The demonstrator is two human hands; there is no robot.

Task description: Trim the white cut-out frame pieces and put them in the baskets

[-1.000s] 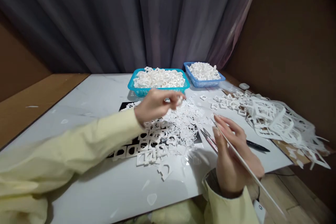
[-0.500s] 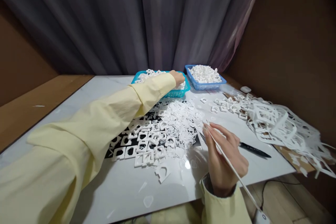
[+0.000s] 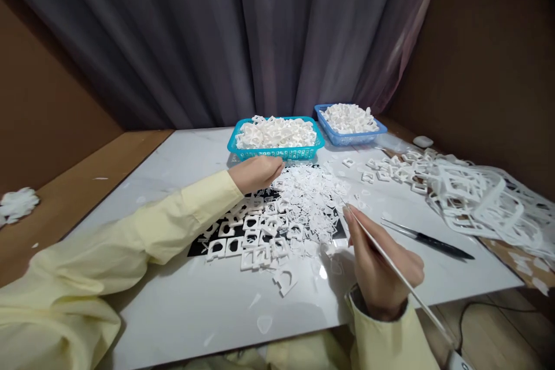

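Observation:
My left hand (image 3: pixel 259 174) hovers over the back edge of the white scrap pile, just in front of the turquoise basket (image 3: pixel 277 152). Its fingers are curled together, and whatever they may hold is hidden. White cut-out pieces fill that basket. To the right of the pile, my right hand (image 3: pixel 385 263) pinches a thin white rod (image 3: pixel 401 277) that slants down to a white device at the lower right. Between the hands lie small white scraps (image 3: pixel 314 196) and square frames with round openings (image 3: pixel 251 237), partly on a black mat (image 3: pixel 198 247).
A blue basket (image 3: pixel 350 137) of white pieces stands at the back right. Tweezers with black handles (image 3: pixel 442 245) lie right of my right hand. Tangled white offcut strips (image 3: pixel 481 196) spread along the right edge. White bits (image 3: pixel 18 206) sit at far left.
My left hand has come out of the turquoise basket and back toward me over the scraps. The right hand keeps its pinch on the rod. The view has shifted slightly.

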